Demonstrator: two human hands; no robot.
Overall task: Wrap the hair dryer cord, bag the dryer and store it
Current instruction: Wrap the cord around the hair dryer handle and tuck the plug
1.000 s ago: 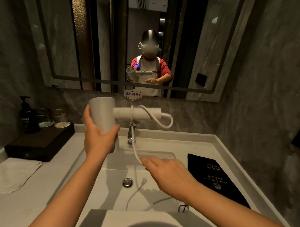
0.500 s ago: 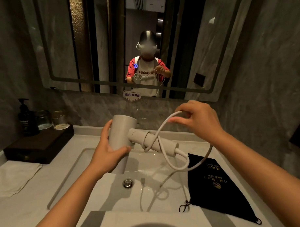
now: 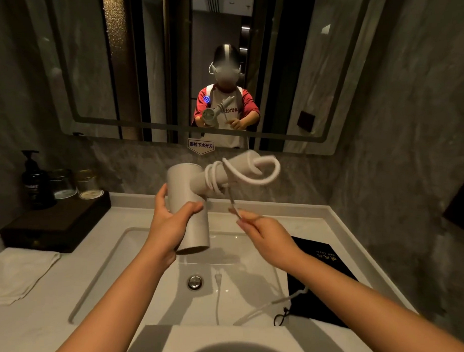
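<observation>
While my left hand (image 3: 171, 226) wraps its fingers and thumb around the white barrel of the hair dryer (image 3: 190, 208), the dryer hangs in the air above the far half of the sink (image 3: 112, 271), barrel pointing down and handle slanting up to the right toward the mirror (image 3: 295, 72). Several turns of the white cord (image 3: 252, 174) sit tight around the handle near the barrel, and one wider loop swings loose around the handle's far end. From the coils a blurred length of cord runs down to my right hand (image 3: 265, 235), whose fingertips are pinched shut on it just right of the barrel. Lower down, the rest of the cord trails across the right side of the basin and over its near edge, and the plug (image 3: 218, 276) lies in the basin just right of the drain stopper (image 3: 195, 282). On the counter to the right of the sink lies the black drawstring bag (image 3: 325, 260), flat, with gold print on it and its string curled at the near corner; my right forearm crosses over part of it. To the left, a folded white towel (image 3: 14, 273) rests on the counter near me, and beyond it a dark tray (image 3: 53, 222) carries a black pump bottle (image 3: 32, 182) and two lidded glass jars (image 3: 75, 183). My reflection shows in the mirror, holding the dryer
</observation>
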